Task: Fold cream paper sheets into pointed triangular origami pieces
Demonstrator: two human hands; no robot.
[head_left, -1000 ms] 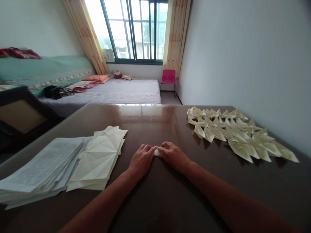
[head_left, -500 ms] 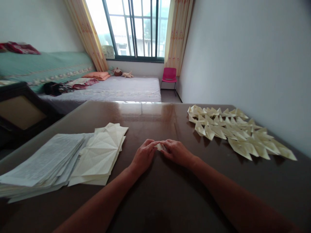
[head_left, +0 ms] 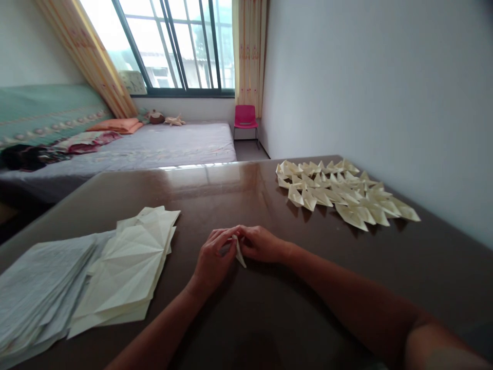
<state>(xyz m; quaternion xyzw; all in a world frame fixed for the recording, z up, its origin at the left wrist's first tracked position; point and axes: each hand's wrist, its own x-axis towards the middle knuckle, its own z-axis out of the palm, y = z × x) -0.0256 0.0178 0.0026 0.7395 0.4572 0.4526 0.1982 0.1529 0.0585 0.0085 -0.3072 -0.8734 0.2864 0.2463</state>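
My left hand (head_left: 211, 259) and my right hand (head_left: 262, 243) meet at the middle of the dark brown table (head_left: 308, 288). Both pinch a small folded cream paper piece (head_left: 239, 252) that hangs point-down between the fingertips, just above the tabletop. To the left lies a stack of creased cream sheets (head_left: 127, 267), partly over a pile of printed pages (head_left: 36, 288). At the back right, by the wall, several finished folded paper pieces (head_left: 339, 192) lie spread in rows.
Beyond the table's far edge stands a bed (head_left: 154, 146) with pillows and clothes, a pink chair (head_left: 245, 117) under the window, and curtains. A white wall (head_left: 385, 92) runs along the table's right side.
The hands have lifted the paper piece off the table; it now stands narrow and point-down between the fingers. The view has swung to the right, shifting everything leftward.
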